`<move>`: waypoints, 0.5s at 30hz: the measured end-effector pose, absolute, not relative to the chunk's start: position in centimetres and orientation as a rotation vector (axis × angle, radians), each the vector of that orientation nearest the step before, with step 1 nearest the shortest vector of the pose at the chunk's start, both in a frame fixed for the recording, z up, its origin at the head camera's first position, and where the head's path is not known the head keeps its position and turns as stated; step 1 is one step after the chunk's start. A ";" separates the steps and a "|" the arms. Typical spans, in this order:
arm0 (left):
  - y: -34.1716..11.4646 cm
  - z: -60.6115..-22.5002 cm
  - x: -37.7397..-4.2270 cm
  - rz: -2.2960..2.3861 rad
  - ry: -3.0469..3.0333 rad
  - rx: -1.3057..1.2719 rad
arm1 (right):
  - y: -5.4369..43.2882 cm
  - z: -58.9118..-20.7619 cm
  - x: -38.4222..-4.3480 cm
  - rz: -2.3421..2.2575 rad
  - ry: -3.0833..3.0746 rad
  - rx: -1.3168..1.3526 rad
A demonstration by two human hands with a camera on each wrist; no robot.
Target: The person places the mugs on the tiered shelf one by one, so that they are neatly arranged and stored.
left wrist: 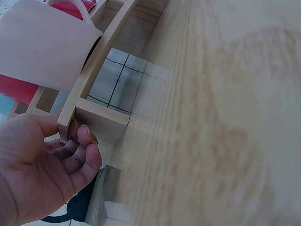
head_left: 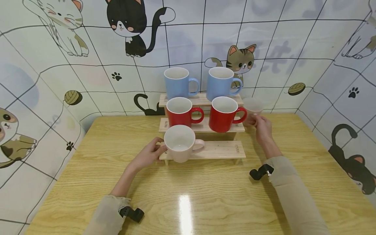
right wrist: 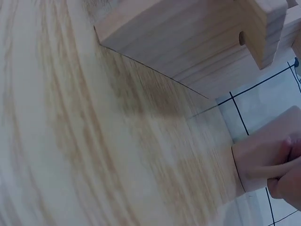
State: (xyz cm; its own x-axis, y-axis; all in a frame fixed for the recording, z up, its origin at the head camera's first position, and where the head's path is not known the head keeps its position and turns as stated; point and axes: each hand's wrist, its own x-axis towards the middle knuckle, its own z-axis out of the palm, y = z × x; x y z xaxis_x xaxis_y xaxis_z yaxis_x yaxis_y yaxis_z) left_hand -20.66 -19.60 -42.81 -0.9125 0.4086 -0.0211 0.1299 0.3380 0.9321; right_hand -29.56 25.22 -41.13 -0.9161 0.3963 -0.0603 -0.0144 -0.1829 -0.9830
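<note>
My left hand pinches the left end of the lowest board of a three-step wooden rack; the left wrist view shows thumb and fingers around the board's end. On that board, close to the hand, stands a pale pink mug with its handle to the right. To the right of the rack, my right hand grips the handle of a second pale pink mug. That mug's base is close to the table in the right wrist view, and the fingers partly hide its handle.
Two red mugs stand on the middle step, and two blue mugs on the top one. The rack stands at the back of a wooden table, before a cat-patterned backdrop.
</note>
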 end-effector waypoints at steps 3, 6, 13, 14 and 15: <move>-19.5 -42.8 -20.7 1.599 2.353 0.483 | 25.2 -41.0 -29.5 2.146 -1.795 -0.498; -19.5 -42.8 -20.7 1.598 2.356 0.484 | 25.3 -41.0 -29.4 2.119 -1.764 -0.533; -19.5 -42.8 -20.6 1.589 2.369 0.478 | 25.5 -40.8 -28.8 2.006 -1.713 -0.599; -19.5 -42.8 -20.6 1.588 2.369 0.477 | 25.6 -40.7 -28.6 1.990 -1.721 -0.607; -19.5 -42.7 -20.6 1.588 2.369 0.477 | 25.7 -40.6 -28.4 1.973 -1.731 -0.615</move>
